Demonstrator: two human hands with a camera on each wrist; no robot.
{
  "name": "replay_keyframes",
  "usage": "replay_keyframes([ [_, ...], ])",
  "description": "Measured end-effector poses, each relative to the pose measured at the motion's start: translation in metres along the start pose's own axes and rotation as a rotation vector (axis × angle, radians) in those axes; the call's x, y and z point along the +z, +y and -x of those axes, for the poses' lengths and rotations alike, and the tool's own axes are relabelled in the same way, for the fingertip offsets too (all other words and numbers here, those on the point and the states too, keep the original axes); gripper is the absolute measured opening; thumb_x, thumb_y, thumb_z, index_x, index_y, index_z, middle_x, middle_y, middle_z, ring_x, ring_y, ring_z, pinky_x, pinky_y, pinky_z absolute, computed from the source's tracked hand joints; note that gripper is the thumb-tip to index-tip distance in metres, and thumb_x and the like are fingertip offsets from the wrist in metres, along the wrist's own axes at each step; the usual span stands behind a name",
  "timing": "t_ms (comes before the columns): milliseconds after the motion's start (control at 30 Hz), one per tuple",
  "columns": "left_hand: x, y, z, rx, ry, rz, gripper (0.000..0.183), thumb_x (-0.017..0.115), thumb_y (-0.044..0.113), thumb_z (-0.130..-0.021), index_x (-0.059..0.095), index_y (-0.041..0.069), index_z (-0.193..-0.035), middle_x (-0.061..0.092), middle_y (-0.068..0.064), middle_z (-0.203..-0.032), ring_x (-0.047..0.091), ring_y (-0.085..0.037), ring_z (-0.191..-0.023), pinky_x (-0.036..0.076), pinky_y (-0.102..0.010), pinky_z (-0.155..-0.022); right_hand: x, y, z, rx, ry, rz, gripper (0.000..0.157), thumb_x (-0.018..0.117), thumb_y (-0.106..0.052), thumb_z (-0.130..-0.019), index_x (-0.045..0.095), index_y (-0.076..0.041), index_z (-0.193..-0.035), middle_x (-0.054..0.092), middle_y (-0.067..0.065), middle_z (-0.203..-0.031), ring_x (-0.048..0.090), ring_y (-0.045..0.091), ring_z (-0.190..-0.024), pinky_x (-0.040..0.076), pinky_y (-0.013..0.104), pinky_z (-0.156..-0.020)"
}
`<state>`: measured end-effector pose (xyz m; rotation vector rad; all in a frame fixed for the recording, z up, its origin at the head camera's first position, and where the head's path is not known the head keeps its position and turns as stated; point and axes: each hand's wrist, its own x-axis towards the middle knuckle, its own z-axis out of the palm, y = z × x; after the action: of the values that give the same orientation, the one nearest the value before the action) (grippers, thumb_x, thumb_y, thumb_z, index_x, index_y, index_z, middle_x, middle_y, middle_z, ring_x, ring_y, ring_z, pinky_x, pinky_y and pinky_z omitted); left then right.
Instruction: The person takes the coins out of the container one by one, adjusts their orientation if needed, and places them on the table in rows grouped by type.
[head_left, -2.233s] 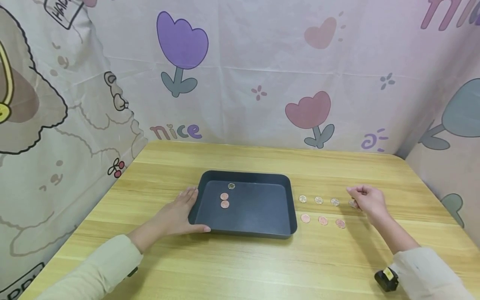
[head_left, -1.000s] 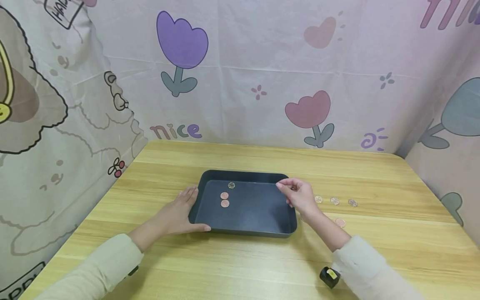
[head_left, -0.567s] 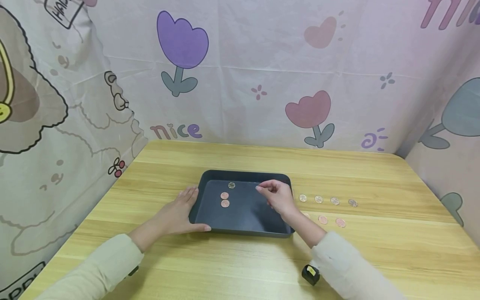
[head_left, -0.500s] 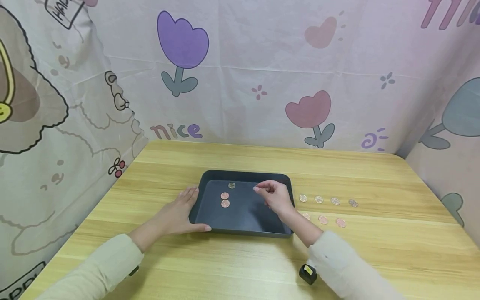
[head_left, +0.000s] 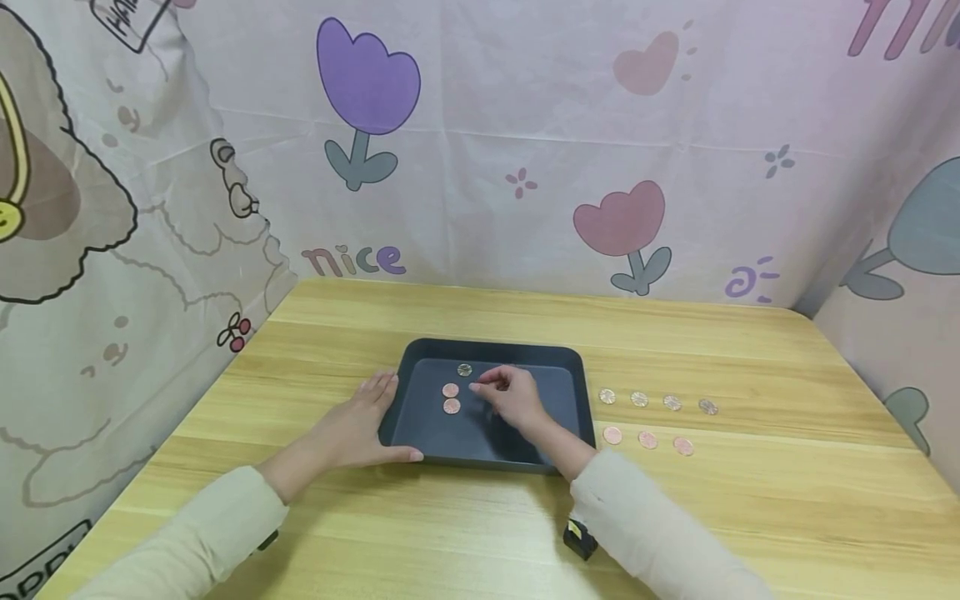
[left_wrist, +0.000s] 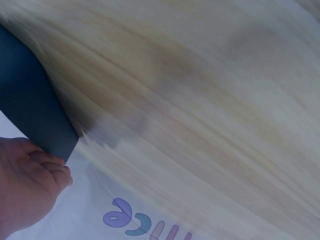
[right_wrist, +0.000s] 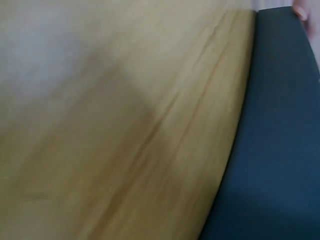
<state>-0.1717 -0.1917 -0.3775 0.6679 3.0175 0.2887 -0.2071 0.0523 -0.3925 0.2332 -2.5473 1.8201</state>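
A dark shallow tray [head_left: 491,466] lies on the table. My left hand [head_left: 351,427] rests against its left end, fingers along the side wall and thumb stretched along the front wall; the left wrist view shows fingertips [left_wrist: 60,172] touching the wall. Inside the tray lie two copper-coloured coins, a rear one [head_left: 450,390] and a front one [head_left: 452,406], plus a darker silvery coin [head_left: 465,370] behind them. Over the tray, just right of these coins, hangs my right hand [head_left: 513,402], thumb and index tips close together, other fingers loosely bent. No coin shows between its fingertips.
Right of the tray, several silvery coins [head_left: 639,400] form a row on the wooden table [head_left: 480,533]. Three copper-coloured coins [head_left: 647,439] make a second row in front. A printed cloth [head_left: 480,100] hangs behind. A small black device [head_left: 579,540] sits at the right cuff.
My right hand has left the right end of the silvery row, where a coin now lies uncovered, and has moved left over the tray to the coins there. My left hand has stayed put.
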Motion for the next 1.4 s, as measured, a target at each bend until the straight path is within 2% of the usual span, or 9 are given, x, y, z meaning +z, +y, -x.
replay_keyframes([
  [33,0.0,0.0,0.0,0.0,-0.002,0.001,0.117,0.061,0.074,-0.066,0.027,-0.011,-0.141,0.026,-0.025,-0.149,0.024,-0.041,-0.138,0.034,-0.054,-0.106,0.002,0.003,-0.002,-0.038,-0.014,0.0,0.02,0.07,-0.018,-0.082,0.068,0.001,-0.088,0.061,0.005,-0.068,0.048,0.008,-0.046,0.045,0.023,-0.045],
  [133,-0.001,-0.001,0.0,0.001,-0.011,0.004,0.117,0.06,0.074,-0.067,0.027,-0.01,-0.141,0.025,-0.025,-0.15,0.023,-0.041,-0.139,0.033,-0.054,-0.107,0.009,0.004,-0.004,-0.048,-0.046,0.016,0.021,0.071,-0.02,-0.082,0.068,0.0,-0.087,0.06,0.003,-0.065,0.05,0.008,-0.045,0.046,0.024,-0.045],
  [267,-0.001,-0.001,0.001,0.001,-0.016,0.006,0.118,0.059,0.075,-0.067,0.026,-0.01,-0.141,0.024,-0.025,-0.15,0.022,-0.041,-0.139,0.033,-0.055,-0.107,0.019,0.001,-0.007,0.032,-0.078,0.042,0.018,0.071,-0.014,-0.081,0.068,0.002,-0.089,0.058,0.004,-0.064,0.049,0.007,-0.046,0.045,0.022,-0.046],
  [367,-0.001,-0.001,0.0,0.001,-0.014,0.006,0.118,0.059,0.076,-0.067,0.026,-0.01,-0.142,0.023,-0.025,-0.15,0.022,-0.042,-0.139,0.033,-0.055,-0.106,0.026,0.0,-0.009,0.061,-0.097,0.075,0.019,0.071,-0.012,-0.08,0.068,0.003,-0.091,0.056,0.001,-0.062,0.046,0.005,-0.045,0.043,0.02,-0.046],
  [500,0.0,-0.001,0.0,-0.004,-0.013,0.005,0.119,0.058,0.077,-0.066,0.025,-0.009,-0.142,0.022,-0.024,-0.151,0.022,-0.04,-0.139,0.033,-0.054,-0.107,0.03,-0.002,-0.008,0.05,-0.11,0.153,0.019,0.073,-0.014,-0.079,0.068,0.002,-0.09,0.053,-0.002,-0.061,0.045,0.005,-0.046,0.04,0.017,-0.046],
  [733,0.0,-0.001,0.0,0.006,0.004,0.003,0.118,0.059,0.075,-0.066,0.027,-0.011,-0.141,0.025,-0.026,-0.149,0.024,-0.042,-0.138,0.033,-0.054,-0.107,0.035,-0.002,-0.005,-0.028,-0.084,0.356,0.018,0.075,-0.018,-0.078,0.067,-0.001,-0.082,0.05,-0.001,-0.062,0.041,0.008,-0.055,0.034,0.017,-0.05],
  [967,-0.001,-0.001,0.001,0.004,-0.009,-0.001,0.117,0.059,0.075,-0.067,0.027,-0.01,-0.141,0.025,-0.025,-0.15,0.024,-0.041,-0.138,0.035,-0.053,-0.105,0.039,-0.005,-0.004,-0.019,-0.073,0.458,0.016,0.074,-0.018,-0.078,0.066,-0.005,-0.083,0.05,-0.001,-0.062,0.042,0.009,-0.055,0.034,0.02,-0.05],
  [1233,-0.001,-0.001,0.001,0.007,-0.01,0.002,0.117,0.059,0.075,-0.067,0.027,-0.01,-0.141,0.025,-0.025,-0.15,0.024,-0.041,-0.139,0.035,-0.053,-0.105,0.037,-0.012,-0.007,-0.006,-0.149,0.527,0.013,0.073,-0.014,-0.079,0.064,-0.005,-0.08,0.048,-0.002,-0.061,0.044,0.01,-0.057,0.036,0.021,-0.053],
  [1400,0.0,-0.001,0.001,0.013,0.0,0.003,0.117,0.059,0.075,-0.067,0.028,-0.011,-0.141,0.026,-0.025,-0.149,0.024,-0.041,-0.138,0.033,-0.053,-0.107,0.033,-0.013,-0.006,0.002,-0.165,0.489,0.017,0.075,-0.011,-0.077,0.06,-0.003,-0.073,0.047,-0.002,-0.058,0.042,0.009,-0.055,0.034,0.018,-0.051],
])
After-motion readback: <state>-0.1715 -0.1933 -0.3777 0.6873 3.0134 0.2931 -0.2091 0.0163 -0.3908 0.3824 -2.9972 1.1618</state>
